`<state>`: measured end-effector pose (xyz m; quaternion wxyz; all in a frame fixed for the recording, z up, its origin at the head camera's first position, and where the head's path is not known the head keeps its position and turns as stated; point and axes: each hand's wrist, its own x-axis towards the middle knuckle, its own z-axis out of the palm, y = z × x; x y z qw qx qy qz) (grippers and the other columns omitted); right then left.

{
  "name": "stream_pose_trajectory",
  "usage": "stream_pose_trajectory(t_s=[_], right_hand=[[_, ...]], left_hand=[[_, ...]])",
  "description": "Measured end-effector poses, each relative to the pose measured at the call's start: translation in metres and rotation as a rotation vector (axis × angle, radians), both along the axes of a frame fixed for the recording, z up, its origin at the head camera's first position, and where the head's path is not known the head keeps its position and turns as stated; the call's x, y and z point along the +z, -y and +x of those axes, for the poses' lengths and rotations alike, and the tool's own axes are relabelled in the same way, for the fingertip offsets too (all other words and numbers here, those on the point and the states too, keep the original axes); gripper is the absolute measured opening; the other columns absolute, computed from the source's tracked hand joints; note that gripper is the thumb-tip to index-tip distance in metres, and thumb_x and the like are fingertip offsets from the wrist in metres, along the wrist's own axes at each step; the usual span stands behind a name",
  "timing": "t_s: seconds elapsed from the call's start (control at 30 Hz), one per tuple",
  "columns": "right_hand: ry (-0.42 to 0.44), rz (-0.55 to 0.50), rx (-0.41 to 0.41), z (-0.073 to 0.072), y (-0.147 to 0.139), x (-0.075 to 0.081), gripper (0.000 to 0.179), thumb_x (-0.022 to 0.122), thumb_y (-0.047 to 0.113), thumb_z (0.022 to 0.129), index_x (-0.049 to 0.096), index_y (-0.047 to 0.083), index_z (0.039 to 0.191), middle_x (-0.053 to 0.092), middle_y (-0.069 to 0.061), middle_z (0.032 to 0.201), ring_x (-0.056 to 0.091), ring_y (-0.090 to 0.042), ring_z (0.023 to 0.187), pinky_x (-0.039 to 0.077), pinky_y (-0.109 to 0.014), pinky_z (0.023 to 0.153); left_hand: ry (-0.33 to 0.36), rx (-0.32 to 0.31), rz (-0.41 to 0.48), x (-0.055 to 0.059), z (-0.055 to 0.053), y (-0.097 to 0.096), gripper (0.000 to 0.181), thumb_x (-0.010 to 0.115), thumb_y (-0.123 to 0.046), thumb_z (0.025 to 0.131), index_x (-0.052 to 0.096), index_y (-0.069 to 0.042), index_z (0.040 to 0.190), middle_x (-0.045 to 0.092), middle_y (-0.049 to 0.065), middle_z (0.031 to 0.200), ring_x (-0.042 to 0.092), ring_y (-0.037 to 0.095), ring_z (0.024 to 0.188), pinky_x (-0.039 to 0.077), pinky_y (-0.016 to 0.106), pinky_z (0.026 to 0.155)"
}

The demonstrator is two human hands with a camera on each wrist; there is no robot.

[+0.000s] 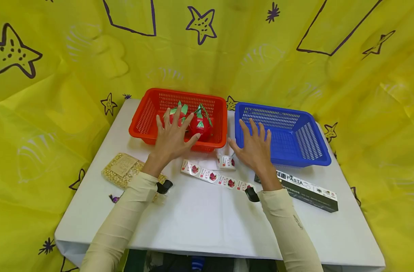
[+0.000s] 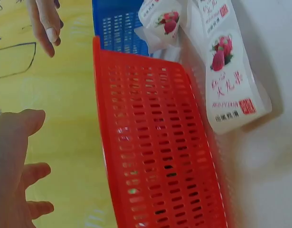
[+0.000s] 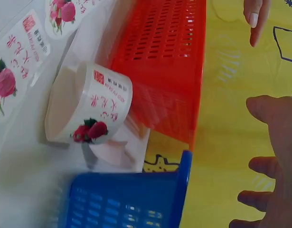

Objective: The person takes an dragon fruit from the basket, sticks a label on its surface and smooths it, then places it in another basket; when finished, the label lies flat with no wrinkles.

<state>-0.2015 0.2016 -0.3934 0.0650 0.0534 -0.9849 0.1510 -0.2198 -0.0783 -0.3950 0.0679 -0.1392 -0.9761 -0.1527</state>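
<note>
As the head view shows, your fingers are spread on both hands and grip nothing: your left hand (image 1: 173,138) hangs above the red basket (image 1: 200,99), your right hand (image 1: 256,151) over the near-left part of the blue basket (image 1: 283,145). Only here do the two red fruits (image 1: 200,127) inside the red basket show clearly. Your left wrist view offers its slotted wall, with specks of green behind. Your right wrist view shows the label roll (image 3: 100,107) larger, just beside the red basket.

Head view: left hand (image 1: 173,136) partly hides one red fruit (image 1: 182,116); left sleeve (image 1: 126,207) crosses kernel bag (image 1: 120,169); right arm (image 1: 269,179) covers part of pasta box (image 1: 308,192). Purple item (image 1: 114,198) too small to identify. Right-wrist view: blue basket (image 3: 131,179) cut off below.
</note>
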Motion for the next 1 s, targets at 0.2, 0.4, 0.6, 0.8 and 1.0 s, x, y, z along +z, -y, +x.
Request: stream_pose_trajectory(t_s=[0.2,0.4,0.6,0.8,1.0], right_hand=[[-0.022,-0.152,0.033,-0.013,0.019,-0.001,0.079,0.057,0.053,0.103,0.03,0.018,0.168,0.017,-0.018,0.176,0.012,-0.046,0.16,0.01,-0.07,0.127],[-0.044,-0.531,0.13,-0.032,0.046,-0.007,0.067,0.056,0.033,0.109,0.032,0.009,0.167,0.015,-0.02,0.174,0.014,-0.042,0.16,0.02,-0.069,0.126],[0.014,-0.659,0.061,-0.054,0.06,-0.024,0.065,0.05,0.021,0.111,0.025,0.004,0.168,0.009,-0.021,0.175,0.011,-0.04,0.161,0.02,-0.061,0.129],[0.014,-0.637,0.0,-0.073,0.067,-0.039,0.063,0.042,0.013,0.11,0.019,-0.002,0.168,0.008,-0.024,0.174,0.015,-0.042,0.161,0.017,-0.054,0.132],[0.038,-0.616,-0.031,-0.076,0.077,-0.054,0.062,0.035,0.008,0.11,0.015,-0.004,0.167,0.009,-0.022,0.175,0.017,-0.04,0.162,0.014,-0.048,0.133]], left_hand=[[0.04,-0.001,0.046,0.001,-0.012,0.013,0.078,0.052,-0.061,0.103,0.029,-0.028,0.169,0.003,0.014,0.179,0.002,0.052,0.161,-0.002,0.077,0.123],[0.117,-0.022,0.193,0.002,-0.027,0.033,0.075,0.059,-0.052,0.105,0.031,-0.024,0.169,0.006,0.016,0.178,0.003,0.051,0.161,0.003,0.078,0.122],[0.184,-0.04,0.202,0.006,-0.044,0.04,0.081,0.066,-0.047,0.103,0.028,-0.023,0.17,0.005,0.017,0.178,0.003,0.049,0.161,0.011,0.077,0.123],[0.268,-0.058,0.154,0.02,-0.067,0.044,0.082,0.066,-0.045,0.103,0.025,-0.024,0.17,0.003,0.018,0.178,0.005,0.052,0.159,0.016,0.077,0.122],[0.42,-0.068,0.166,0.027,-0.084,0.059,0.08,0.064,-0.041,0.105,0.023,-0.02,0.171,0.006,0.02,0.176,0.008,0.051,0.157,0.031,0.073,0.118]])
